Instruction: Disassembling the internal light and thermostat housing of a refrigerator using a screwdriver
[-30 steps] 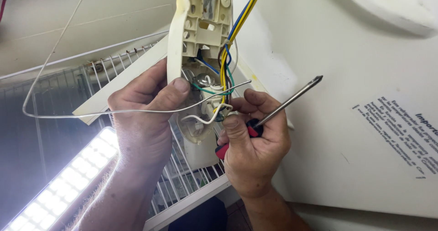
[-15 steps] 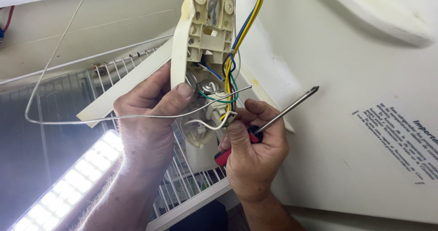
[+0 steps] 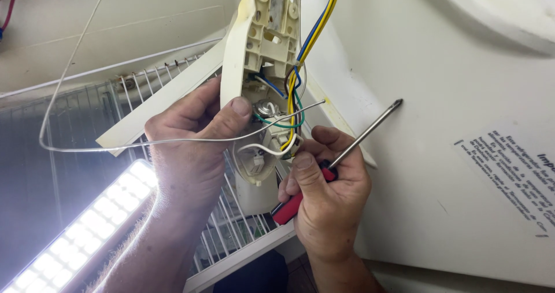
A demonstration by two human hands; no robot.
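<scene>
My left hand grips a cream plastic housing that hangs from above, thumb pressed on its open inner face. Inside it sit a round metal part and yellow, blue, green and white wires. A thin bare wire loops out to the left and crosses over my left hand. My right hand holds a screwdriver with a red and black handle; its metal shaft points up and right, away from the housing. The right fingertips touch the wires at the housing's lower edge.
A white wire rack runs behind and below the hands. A bright strip lamp glows at lower left. A white panel with a printed label fills the right side. A cream plastic strip slants behind the housing.
The view has shifted slightly. Both hands keep their grips; the right hand and screwdriver sit a little lower against the housing's bottom edge.
</scene>
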